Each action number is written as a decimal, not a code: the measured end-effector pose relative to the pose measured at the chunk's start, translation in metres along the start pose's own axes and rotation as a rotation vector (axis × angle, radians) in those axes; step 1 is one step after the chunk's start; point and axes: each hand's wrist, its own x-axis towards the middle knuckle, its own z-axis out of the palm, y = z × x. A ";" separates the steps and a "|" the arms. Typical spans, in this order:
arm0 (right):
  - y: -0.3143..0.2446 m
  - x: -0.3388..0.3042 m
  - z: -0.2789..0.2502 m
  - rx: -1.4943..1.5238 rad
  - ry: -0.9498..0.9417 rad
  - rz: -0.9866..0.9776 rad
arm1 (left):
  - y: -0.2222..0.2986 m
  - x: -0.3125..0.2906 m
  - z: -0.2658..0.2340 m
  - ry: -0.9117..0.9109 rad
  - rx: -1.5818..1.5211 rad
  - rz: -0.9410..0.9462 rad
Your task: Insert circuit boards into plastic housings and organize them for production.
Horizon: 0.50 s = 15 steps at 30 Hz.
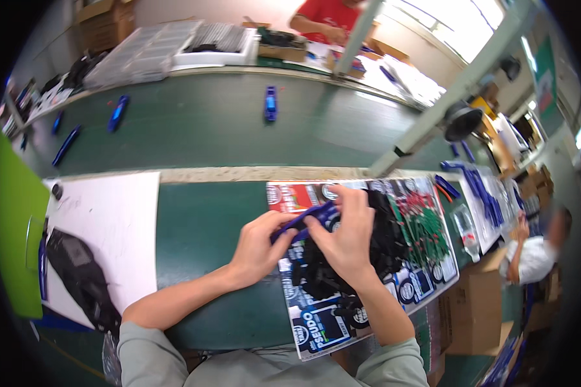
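Between both hands is a blue, elongated plastic shell (301, 224), tilted up to the right above a printed sheet (319, 329). My left hand (258, 250) closes on its left end, thumb along the near side. My right hand (350, 240) grips the other end, with its thumb on the near side and fingers over the far side. The fingers hide part of the shell. Under and beside my right hand lies a heap of small black parts (387, 235). Right of that heap sits a pile of green circuit boards with red wires (426, 226).
Beyond a pale ledge (239, 174), several blue shells (271, 104) lie on a long green surface (193, 122). At left, a black bag (77, 271) rests on a white board (132, 245). A slanted metal post (426, 132) rises at right; a cardboard box (474, 303) stands below. Two people work nearby.
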 end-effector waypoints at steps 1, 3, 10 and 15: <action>0.005 0.000 0.000 0.096 -0.048 0.031 | 0.001 0.000 0.001 -0.012 0.091 0.088; 0.021 -0.003 0.003 0.204 -0.123 0.060 | 0.004 0.000 0.002 -0.006 0.151 0.123; 0.093 -0.007 -0.064 -0.022 0.039 -0.013 | -0.016 -0.009 0.005 -0.051 -0.160 -0.216; 0.203 -0.028 -0.139 -0.472 0.042 0.192 | -0.011 -0.004 0.010 -0.124 -0.222 -0.276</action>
